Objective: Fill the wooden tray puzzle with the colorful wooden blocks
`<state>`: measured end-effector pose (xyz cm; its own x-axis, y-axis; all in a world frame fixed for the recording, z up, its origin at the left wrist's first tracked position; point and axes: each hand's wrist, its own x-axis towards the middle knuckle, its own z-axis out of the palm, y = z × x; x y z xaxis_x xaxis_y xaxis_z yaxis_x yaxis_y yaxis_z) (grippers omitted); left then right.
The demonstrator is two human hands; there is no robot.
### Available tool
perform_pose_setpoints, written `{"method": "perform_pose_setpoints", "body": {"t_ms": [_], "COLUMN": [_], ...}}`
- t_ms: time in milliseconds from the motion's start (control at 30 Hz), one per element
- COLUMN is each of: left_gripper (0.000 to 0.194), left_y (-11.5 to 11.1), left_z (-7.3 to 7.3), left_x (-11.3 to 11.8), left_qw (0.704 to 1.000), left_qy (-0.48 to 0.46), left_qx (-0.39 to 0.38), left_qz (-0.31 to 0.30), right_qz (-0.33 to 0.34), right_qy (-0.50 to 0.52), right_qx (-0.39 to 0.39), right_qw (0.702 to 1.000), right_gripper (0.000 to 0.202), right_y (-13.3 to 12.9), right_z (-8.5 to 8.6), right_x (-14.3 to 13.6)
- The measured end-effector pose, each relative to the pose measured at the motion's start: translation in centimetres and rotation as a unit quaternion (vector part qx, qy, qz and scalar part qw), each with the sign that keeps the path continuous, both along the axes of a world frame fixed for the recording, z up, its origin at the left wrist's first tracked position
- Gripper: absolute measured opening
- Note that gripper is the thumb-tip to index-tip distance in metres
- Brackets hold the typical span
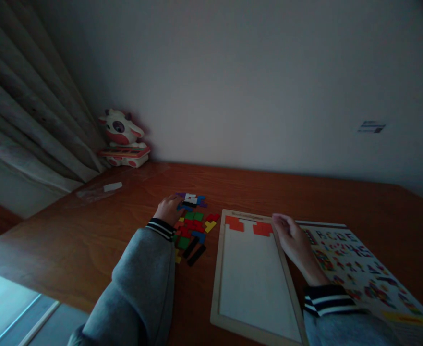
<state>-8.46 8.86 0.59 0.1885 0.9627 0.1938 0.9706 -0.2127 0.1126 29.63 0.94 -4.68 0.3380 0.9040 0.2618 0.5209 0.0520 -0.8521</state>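
My left hand [168,209] reaches over the far left side of a spread of coloured puzzle pieces [194,226]. Its thumb and fingers are apart, around blue and purple pieces lying flat on the table. My right hand [292,235] is closed at the upper right rim of a wooden puzzle tray [216,288], its fingertips at the frame's edge and partly hidden. Inside the tray, two orange-red pieces sit along the top: a left piece [235,223] and a right piece [262,229]. The white base shows below them.
A printed pattern sheet [362,274] lies right of the tray, partly under my right forearm. At the back left corner stands a toy cow keyboard [125,139]. Clear plastic with a white label [112,186] lies near the table's left edge, below a curtain [27,96].
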Motion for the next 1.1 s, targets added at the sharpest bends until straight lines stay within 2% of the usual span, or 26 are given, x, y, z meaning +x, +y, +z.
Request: {"method": "perform_pose_setpoints", "body": {"t_ms": [200, 433, 600, 833, 1100], "left_gripper": [0.030, 0.035, 0.027, 0.025, 0.025], "left_y": [0.3, 0.3, 0.3, 0.4, 0.4], "left_z": [-0.1, -0.3, -0.7, -0.9, -1.8], "left_x": [-0.1, 0.3, 0.2, 0.4, 1.5], "left_qw": [1.000, 0.996, 0.997, 0.997, 0.996], "left_qy": [-0.009, -0.010, 0.005, -0.006, -0.053], "left_qx": [0.012, 0.007, -0.005, -0.009, 0.030], "left_qz": [-0.021, -0.083, -0.073, -0.077, -0.060], "right_qz": [0.015, 0.017, 0.014, 0.017, 0.032], "right_qy": [0.002, 0.000, -0.001, -0.007, -0.020], "right_qx": [0.005, -0.012, -0.018, -0.015, -0.010], "right_qw": [1.000, 1.000, 1.000, 1.000, 0.999], "right_gripper": [0.042, 0.040, 0.040, 0.039, 0.042], "right_y": [0.0, -0.3, -0.3, -0.5, -0.5], "right_z": [-0.1, 0.5, 0.5, 0.9, 0.8], "right_x": [0.0, -0.2, -0.3, -0.6, -0.4]}}
